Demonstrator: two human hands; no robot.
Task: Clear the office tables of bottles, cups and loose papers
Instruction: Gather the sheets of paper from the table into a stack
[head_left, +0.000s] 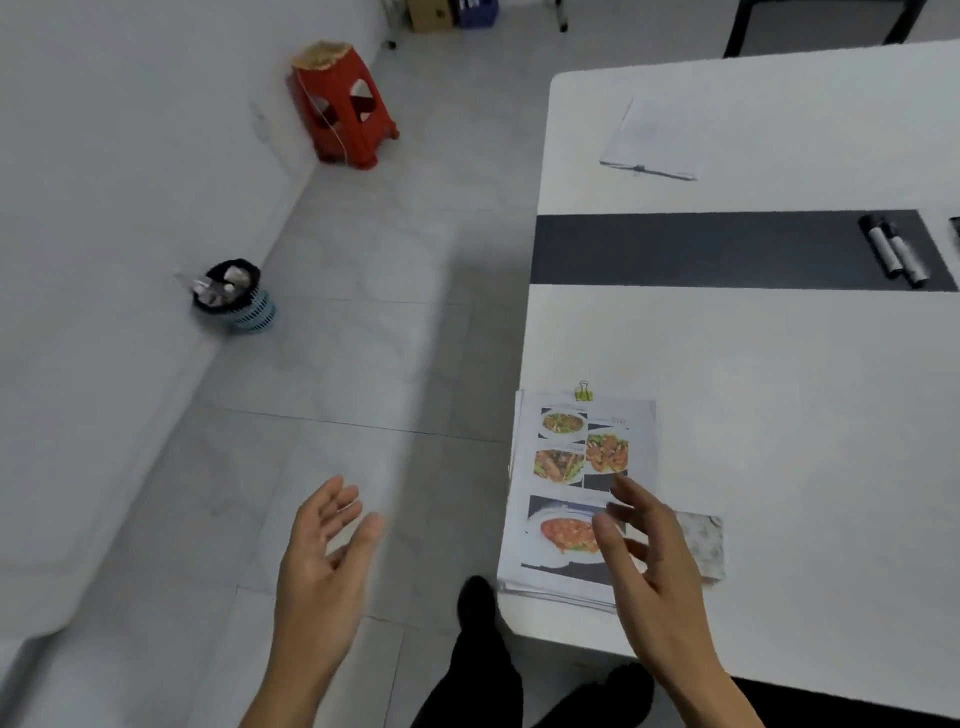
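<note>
Low in the frame, left hand (322, 556) and right hand (649, 561) are hovering with fingers spread (holding nothing), the right over a clipped stack of food-photo papers (566, 457) lying lower-centre on the table (779, 395), another clipped sheet (655, 137) lying upper right.

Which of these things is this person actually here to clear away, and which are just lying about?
Part of the job: clipped stack of printed food-photo pages; white clipped sheaf of papers farther back; perhaps the small striped waste bin with black liner.
Just lying about: red plastic stool; two grey marker pens; grey marbled card.
</note>
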